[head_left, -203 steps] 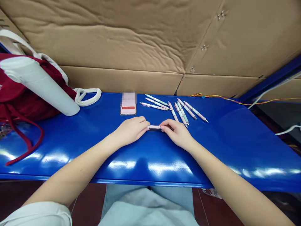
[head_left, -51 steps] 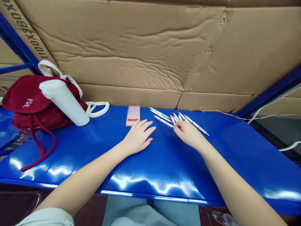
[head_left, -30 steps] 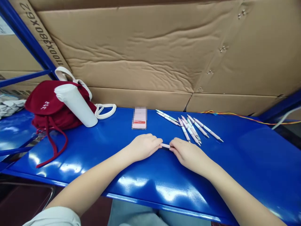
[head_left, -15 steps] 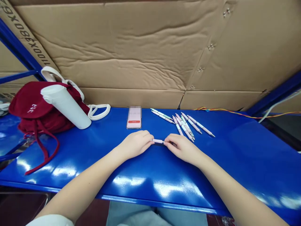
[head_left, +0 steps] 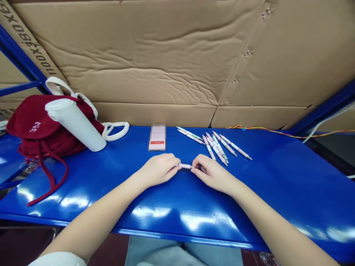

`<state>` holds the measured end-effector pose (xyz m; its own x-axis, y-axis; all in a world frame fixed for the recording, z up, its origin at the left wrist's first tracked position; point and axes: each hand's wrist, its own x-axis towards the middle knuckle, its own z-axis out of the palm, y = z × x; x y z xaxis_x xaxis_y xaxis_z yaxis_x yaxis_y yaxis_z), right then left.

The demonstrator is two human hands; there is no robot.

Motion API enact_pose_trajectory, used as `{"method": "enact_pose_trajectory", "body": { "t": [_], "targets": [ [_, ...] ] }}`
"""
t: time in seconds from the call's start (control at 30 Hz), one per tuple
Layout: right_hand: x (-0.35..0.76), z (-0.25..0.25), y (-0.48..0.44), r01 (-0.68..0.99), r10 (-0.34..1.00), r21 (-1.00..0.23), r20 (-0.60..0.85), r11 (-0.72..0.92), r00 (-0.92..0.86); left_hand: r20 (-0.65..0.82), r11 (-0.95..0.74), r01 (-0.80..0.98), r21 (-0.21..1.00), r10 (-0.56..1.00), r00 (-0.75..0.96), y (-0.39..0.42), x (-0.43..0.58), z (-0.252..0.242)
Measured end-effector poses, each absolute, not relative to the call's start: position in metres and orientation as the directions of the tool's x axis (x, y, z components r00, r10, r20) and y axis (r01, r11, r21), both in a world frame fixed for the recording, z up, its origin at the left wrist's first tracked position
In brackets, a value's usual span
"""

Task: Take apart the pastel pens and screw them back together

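Note:
A pink pen [head_left: 185, 166] lies level just above the blue table [head_left: 277, 184], held at both ends. My left hand [head_left: 159, 170] is closed on its left end and my right hand [head_left: 211, 173] pinches its right end. Both hands rest on the table near its middle. Behind my right hand several more pens [head_left: 219, 145] lie loose in a fan, pink, white and pale green.
A phone [head_left: 157, 138] lies flat behind my left hand. A red bag [head_left: 36, 129] with a white bottle [head_left: 74, 120] and white straps sits at the back left. Cardboard [head_left: 166, 55] walls the back. Coloured wires [head_left: 277, 131] run along the back right.
Earlier my right hand reached into the loose pens while my left lay open; now both hands grip one pen in front of the pile. In the last half second little moved.

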<state>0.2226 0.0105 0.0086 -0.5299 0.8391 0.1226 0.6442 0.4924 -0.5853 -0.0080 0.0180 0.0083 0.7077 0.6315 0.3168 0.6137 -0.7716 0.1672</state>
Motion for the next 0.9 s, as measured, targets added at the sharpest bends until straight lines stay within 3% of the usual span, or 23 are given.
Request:
{"method": "enact_pose_trajectory", "body": {
  "t": [0.53,0.9],
  "targets": [
    [0.2212,0.0102,0.0098,0.635,0.831,-0.615,0.062,0.468,-0.552,0.283,-0.767,0.618,0.176,0.64,0.714,0.0182,-0.0081,0.0079],
    [0.2192,0.0106,0.0093,0.609,0.84,-0.646,0.096,0.461,-0.534,0.267,-0.761,0.62,0.189,0.648,0.714,0.0181,-0.0086,0.0091]
  ]
}}
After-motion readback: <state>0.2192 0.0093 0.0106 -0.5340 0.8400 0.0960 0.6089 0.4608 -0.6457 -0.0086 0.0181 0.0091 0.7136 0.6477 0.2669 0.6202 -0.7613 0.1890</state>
